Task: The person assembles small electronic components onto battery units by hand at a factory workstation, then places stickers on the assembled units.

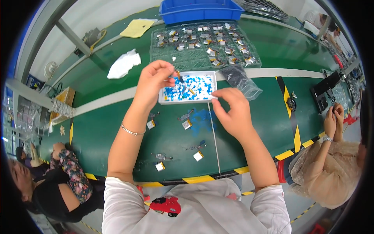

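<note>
My left hand (156,80) is closed in a pinch above a shallow white box (187,102). From its fingertips a small battery assembly (191,92) with a dark part and thin leads appears to hang over the box; the exact grip is hard to make out. Blue and white bits (202,82) cover the box's bottom. At the box's near right corner, my right hand (235,113) pinches the rim between thumb and forefinger. Closer to me lie several silver batteries with wired parts, among them one battery (187,124) and another (198,156).
Beyond the box, a clear plastic tray (156,54) carries rows of battery assemblies, with a blue bin (200,13) behind it. A plastic bag (239,80) and a white cloth (124,64) flank the box. Co-workers sit at left and right; a black device (325,91) stands at right.
</note>
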`<state>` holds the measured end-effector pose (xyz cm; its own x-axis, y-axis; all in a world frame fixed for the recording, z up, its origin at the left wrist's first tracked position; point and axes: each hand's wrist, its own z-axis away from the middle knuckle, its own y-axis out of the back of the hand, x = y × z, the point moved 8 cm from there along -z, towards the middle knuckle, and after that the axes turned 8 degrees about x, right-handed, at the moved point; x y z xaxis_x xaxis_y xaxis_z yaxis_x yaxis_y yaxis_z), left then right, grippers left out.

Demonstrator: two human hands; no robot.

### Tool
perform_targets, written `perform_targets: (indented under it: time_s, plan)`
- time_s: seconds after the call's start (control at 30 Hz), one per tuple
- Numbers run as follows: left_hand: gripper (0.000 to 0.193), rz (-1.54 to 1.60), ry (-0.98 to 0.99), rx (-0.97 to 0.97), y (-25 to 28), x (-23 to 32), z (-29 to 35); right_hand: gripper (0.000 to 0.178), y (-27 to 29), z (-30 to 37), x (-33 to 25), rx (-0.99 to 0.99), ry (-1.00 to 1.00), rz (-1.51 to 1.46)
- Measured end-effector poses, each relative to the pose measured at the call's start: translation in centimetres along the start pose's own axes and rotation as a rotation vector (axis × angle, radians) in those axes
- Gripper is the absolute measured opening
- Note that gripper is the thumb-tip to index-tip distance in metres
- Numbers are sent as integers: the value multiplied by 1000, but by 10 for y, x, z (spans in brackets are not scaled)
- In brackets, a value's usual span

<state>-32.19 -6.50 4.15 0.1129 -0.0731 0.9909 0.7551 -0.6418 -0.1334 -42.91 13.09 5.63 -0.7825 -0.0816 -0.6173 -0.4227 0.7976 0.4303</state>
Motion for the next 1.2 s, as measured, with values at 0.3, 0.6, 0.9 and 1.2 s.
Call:
perform_targets:
  time_s: [0.3,0.6,0.9,1.2]
  plan:
    - [9,275,263,-228,-33,-16,67,49,-70,36,-13,-473,-722,-1053]
    - [9,207,232,-185,-28,-13,71,25,-40,31,10,-682,-538,-600]
    - [8,84,240,-262,-39,-21,79,31,1,11,15,-533,-244,119]
    - [17,71,192,-292,-55,-30,91,17,-8,11,-27,-63,-76,-234]
